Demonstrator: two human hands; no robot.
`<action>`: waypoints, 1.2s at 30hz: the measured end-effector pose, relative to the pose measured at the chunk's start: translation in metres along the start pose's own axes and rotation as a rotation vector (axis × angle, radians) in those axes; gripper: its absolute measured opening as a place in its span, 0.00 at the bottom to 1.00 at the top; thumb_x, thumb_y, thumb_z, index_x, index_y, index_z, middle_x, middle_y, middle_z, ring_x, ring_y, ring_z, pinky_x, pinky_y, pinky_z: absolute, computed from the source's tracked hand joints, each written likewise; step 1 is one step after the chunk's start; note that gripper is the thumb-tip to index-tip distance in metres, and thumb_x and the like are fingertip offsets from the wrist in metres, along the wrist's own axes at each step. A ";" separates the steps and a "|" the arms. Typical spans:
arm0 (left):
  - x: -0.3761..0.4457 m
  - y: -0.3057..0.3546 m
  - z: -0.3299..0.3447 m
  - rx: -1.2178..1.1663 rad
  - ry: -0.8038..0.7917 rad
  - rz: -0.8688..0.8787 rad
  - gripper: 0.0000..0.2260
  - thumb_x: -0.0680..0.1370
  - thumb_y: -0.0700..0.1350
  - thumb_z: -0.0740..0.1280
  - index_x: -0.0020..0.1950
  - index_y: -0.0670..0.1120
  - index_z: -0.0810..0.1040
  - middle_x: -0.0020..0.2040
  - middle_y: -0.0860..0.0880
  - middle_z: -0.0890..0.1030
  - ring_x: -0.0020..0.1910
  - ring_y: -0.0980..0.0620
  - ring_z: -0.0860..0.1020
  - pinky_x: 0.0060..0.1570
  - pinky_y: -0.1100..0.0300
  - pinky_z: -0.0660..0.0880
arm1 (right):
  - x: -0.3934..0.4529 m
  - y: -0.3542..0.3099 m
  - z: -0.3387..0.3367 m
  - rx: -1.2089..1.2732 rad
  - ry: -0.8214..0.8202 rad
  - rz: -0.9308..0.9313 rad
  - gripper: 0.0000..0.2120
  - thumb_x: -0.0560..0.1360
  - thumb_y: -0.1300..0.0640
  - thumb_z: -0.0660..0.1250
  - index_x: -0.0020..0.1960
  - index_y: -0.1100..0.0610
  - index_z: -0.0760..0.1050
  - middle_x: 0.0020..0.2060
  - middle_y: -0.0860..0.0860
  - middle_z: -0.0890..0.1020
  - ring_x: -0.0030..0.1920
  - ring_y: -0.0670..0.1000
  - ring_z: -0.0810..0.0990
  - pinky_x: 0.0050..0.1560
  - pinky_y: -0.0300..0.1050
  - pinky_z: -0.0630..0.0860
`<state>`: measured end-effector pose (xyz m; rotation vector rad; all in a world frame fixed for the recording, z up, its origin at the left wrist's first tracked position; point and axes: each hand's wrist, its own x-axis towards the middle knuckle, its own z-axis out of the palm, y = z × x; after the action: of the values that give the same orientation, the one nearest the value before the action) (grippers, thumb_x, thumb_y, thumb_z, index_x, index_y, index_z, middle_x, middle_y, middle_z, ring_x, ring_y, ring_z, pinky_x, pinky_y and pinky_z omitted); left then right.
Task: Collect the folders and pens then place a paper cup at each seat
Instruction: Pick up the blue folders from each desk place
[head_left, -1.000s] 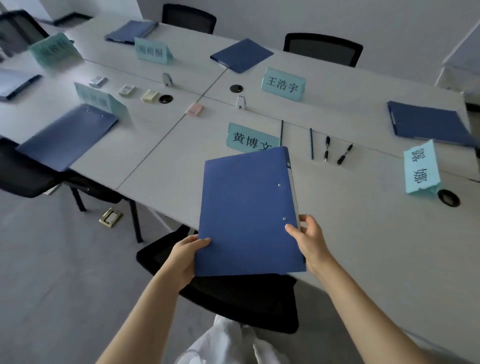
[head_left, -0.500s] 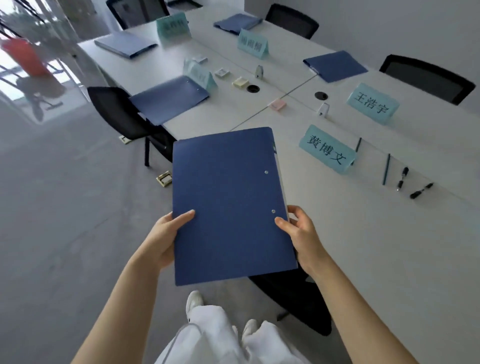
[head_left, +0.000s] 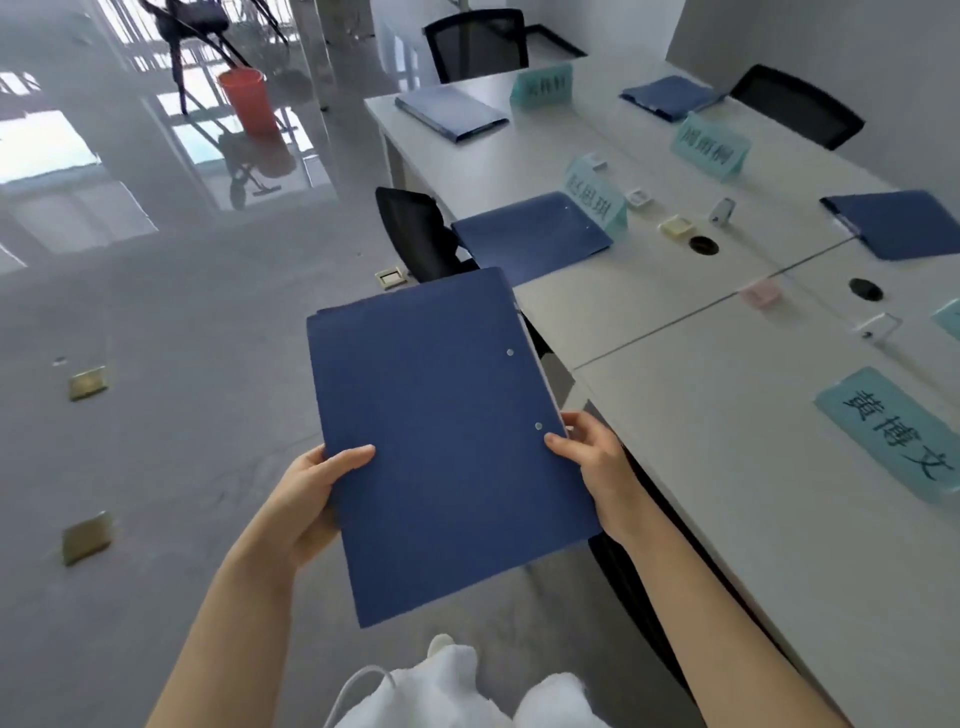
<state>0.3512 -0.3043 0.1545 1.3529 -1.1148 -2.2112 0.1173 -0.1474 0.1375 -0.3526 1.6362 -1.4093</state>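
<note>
I hold a blue folder (head_left: 441, 431) in the air beside the white table (head_left: 727, 467), off its near edge. My left hand (head_left: 311, 493) grips its left edge with the thumb on top. My right hand (head_left: 597, 467) grips its right edge near the lower rivet. Another blue folder (head_left: 530, 234) lies flat on the table ahead, partly over the edge. Further folders lie at the far end (head_left: 449, 111), the far right (head_left: 667, 96) and the right side (head_left: 898, 221). No pens or paper cups are in view.
Teal name cards (head_left: 595, 200) stand along the table, one near my right (head_left: 893, 431). Small boxes (head_left: 675, 227) and cable holes (head_left: 704, 245) line the middle. Black chairs (head_left: 415, 234) stand at the seats. Brass floor sockets (head_left: 85, 535) dot the grey floor on the left.
The view has swung left along the table. The folder stays in both hands and has come off the table's edge; the pens have left the view.
</note>
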 end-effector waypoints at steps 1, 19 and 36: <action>0.006 0.010 -0.010 -0.022 0.012 0.002 0.15 0.76 0.44 0.69 0.63 0.43 0.77 0.57 0.44 0.84 0.52 0.42 0.84 0.46 0.49 0.83 | 0.012 -0.006 0.014 -0.013 -0.019 -0.003 0.15 0.69 0.54 0.68 0.55 0.56 0.76 0.51 0.54 0.84 0.49 0.57 0.84 0.52 0.57 0.79; 0.194 0.148 -0.043 -0.132 0.172 0.064 0.15 0.76 0.42 0.69 0.62 0.41 0.77 0.54 0.43 0.85 0.47 0.42 0.85 0.39 0.51 0.82 | 0.262 -0.090 0.112 -0.141 -0.065 0.133 0.09 0.77 0.52 0.65 0.54 0.54 0.79 0.52 0.52 0.84 0.55 0.56 0.81 0.60 0.57 0.75; 0.351 0.266 -0.046 -0.110 0.268 0.045 0.10 0.77 0.42 0.69 0.58 0.42 0.79 0.51 0.46 0.86 0.43 0.45 0.85 0.37 0.53 0.82 | 0.472 -0.076 0.049 0.832 0.534 0.711 0.24 0.81 0.60 0.57 0.74 0.67 0.57 0.72 0.61 0.64 0.72 0.58 0.65 0.70 0.50 0.66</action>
<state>0.1816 -0.7125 0.1300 1.5060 -0.9047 -1.9574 -0.1244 -0.5390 -0.0010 1.0531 1.1941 -1.5080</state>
